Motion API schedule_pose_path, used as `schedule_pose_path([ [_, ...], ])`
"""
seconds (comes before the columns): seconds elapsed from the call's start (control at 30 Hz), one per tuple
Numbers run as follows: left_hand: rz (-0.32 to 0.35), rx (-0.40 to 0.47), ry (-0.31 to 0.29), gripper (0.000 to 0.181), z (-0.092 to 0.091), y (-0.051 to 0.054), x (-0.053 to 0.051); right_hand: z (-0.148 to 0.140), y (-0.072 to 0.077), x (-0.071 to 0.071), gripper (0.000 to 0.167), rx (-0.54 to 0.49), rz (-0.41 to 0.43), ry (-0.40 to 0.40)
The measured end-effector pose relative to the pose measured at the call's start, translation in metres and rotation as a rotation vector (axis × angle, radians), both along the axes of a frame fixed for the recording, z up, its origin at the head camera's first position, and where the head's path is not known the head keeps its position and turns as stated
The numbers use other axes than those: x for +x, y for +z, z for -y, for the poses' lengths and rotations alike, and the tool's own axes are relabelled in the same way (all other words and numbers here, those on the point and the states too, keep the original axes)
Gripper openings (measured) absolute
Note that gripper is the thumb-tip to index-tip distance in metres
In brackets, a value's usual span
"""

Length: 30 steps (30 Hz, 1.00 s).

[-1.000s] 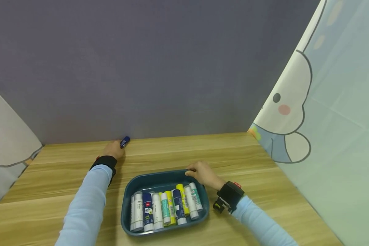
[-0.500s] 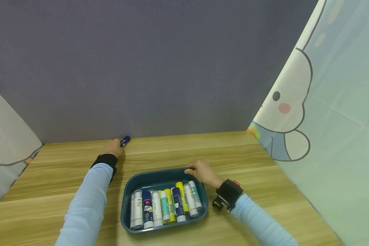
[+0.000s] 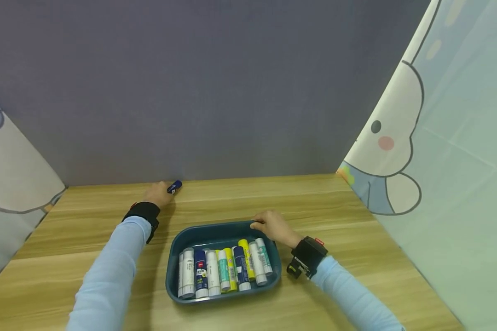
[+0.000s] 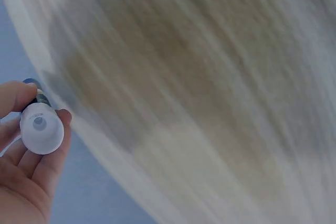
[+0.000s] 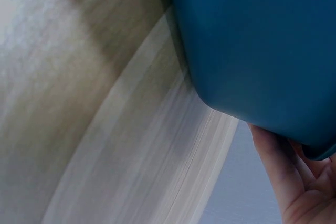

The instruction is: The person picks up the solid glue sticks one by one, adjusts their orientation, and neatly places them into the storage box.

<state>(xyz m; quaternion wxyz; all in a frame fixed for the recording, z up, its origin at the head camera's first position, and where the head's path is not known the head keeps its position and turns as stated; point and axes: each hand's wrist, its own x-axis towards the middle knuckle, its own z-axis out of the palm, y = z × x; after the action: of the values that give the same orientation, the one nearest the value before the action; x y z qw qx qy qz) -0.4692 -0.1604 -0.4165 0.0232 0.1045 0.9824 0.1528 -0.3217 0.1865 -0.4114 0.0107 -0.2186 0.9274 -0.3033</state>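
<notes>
Near the back edge of the table, my left hand (image 3: 158, 193) holds a dark blue glue stick (image 3: 175, 186). In the left wrist view its white hollow base end (image 4: 42, 132) faces the camera, pinched between thumb and fingers. My right hand (image 3: 274, 226) grips the far right corner of a dark teal tray (image 3: 223, 229), thumb over the rim and fingers against the outer wall. Inside the tray several glue sticks lie side by side, among them a white one (image 3: 188, 273), a navy one (image 3: 200, 271) and a yellow one (image 3: 247, 258).
The tray stands on a wooden table (image 3: 314, 207), towards its near side. A grey upright panel (image 3: 207, 92) borders the back edge. Cartoon-printed sheets (image 3: 451, 174) hang along both sides.
In the head view, my left hand and its glue stick shift slightly right and up. The tray and right hand appear a little higher too, along with the whole scene. Both hands keep their hold.
</notes>
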Motion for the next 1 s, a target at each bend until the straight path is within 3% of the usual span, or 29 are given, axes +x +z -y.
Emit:
schedule_pose_path([
  [0.2,0.028,0.028,-0.05,0.044,-0.003,0.017,0.012,0.003,0.0,-0.008,0.017,0.001,0.007,0.011],
  [0.47,-0.009,0.009,-0.252,0.041,-0.027,0.052,0.036,-0.001,0.004,-0.017,0.023,0.025,0.037,-0.02],
  [0.6,0.014,-0.052,-0.304,0.038,-0.044,0.073,0.058,-0.003,0.004,-0.019,0.022,0.035,0.041,-0.018],
  [0.77,0.034,-0.131,-0.386,0.033,-0.07,0.093,0.094,-0.006,0.003,-0.023,0.022,0.032,0.034,-0.032],
  [0.87,0.018,-0.175,-0.44,0.032,-0.082,0.099,0.115,-0.006,0.003,-0.026,0.022,0.029,0.016,-0.033],
  [1.0,0.022,-0.173,-0.502,0.029,-0.095,0.097,0.138,-0.005,0.002,-0.029,0.02,0.024,0.012,-0.027],
])
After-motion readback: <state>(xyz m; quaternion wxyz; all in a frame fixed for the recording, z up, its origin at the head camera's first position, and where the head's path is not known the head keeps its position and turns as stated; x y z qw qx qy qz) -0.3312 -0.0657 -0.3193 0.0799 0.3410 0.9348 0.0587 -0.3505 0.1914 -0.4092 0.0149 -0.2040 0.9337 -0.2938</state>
